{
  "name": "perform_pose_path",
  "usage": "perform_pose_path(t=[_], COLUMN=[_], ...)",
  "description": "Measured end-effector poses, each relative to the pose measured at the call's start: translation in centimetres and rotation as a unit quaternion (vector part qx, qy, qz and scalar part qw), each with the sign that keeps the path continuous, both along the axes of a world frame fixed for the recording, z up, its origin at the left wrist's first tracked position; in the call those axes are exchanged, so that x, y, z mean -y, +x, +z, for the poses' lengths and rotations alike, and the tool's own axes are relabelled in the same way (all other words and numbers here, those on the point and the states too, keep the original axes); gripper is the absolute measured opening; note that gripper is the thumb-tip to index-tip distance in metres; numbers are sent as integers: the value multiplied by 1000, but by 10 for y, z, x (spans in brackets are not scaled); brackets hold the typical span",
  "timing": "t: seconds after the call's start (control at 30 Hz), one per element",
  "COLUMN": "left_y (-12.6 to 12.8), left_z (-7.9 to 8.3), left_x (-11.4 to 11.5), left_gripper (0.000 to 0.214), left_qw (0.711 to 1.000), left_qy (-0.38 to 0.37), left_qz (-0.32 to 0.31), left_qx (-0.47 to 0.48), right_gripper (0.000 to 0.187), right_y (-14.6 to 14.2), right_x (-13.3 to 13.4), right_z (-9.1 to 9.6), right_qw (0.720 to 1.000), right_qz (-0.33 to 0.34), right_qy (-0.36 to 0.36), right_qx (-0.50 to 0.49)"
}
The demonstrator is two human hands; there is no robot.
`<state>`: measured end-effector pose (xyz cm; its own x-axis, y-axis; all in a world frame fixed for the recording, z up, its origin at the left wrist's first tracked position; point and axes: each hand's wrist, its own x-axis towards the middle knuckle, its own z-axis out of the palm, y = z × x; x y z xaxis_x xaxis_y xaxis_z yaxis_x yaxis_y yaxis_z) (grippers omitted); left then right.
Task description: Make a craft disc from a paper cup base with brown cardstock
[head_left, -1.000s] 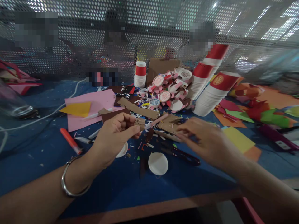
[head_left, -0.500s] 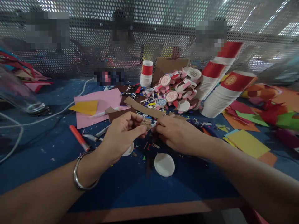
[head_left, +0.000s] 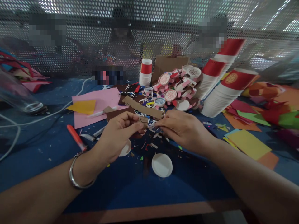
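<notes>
My left hand (head_left: 119,132) pinches a small piece of brown cardboard (head_left: 144,120) with a dark curved line on it. Close beside it, my right hand (head_left: 187,129) is closed, a small white strip (head_left: 152,125) showing at its fingertips; the strip reaches towards the cardboard, and I cannot tell whether they touch. Behind both hands lies a longer cardboard strip (head_left: 142,108). Paper scraps (head_left: 153,145) are scattered below the fingers. One white paper disc (head_left: 162,165) lies in front, and another (head_left: 125,148) is partly covered by my left hand.
Stacked red-and-white paper cups (head_left: 230,91) lean at the right, next to a heap of cut cup bottoms (head_left: 170,95). Coloured paper (head_left: 249,143) lies at far right, pink paper (head_left: 97,104) and a red pen (head_left: 76,137) at left. A perforated metal screen (head_left: 154,34) stands behind.
My right hand has shifted slightly and its fingers have drawn together, exposing more of the white strip and the scraps below. My left hand still pinches the cardboard. The whole view has moved a little.
</notes>
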<state>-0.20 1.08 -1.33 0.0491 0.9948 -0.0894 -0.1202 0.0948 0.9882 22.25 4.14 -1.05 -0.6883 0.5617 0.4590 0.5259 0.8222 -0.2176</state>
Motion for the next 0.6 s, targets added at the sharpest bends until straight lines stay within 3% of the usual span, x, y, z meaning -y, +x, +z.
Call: perform_pose_path(t=[0.3, 0.6], left_y=[5, 8], left_z=[7, 5], left_x=[1, 3], left_gripper=[18, 17], left_qw=[991, 986], left_qy=[-83, -71], left_qz=[-27, -69], left_qx=[100, 134], right_gripper=[24, 18], right_y=[-5, -10], right_x=[7, 10], right_z=[1, -4], right_qw=[984, 964], right_qz=[34, 15], right_qy=[-102, -178], right_qx=[-142, -199])
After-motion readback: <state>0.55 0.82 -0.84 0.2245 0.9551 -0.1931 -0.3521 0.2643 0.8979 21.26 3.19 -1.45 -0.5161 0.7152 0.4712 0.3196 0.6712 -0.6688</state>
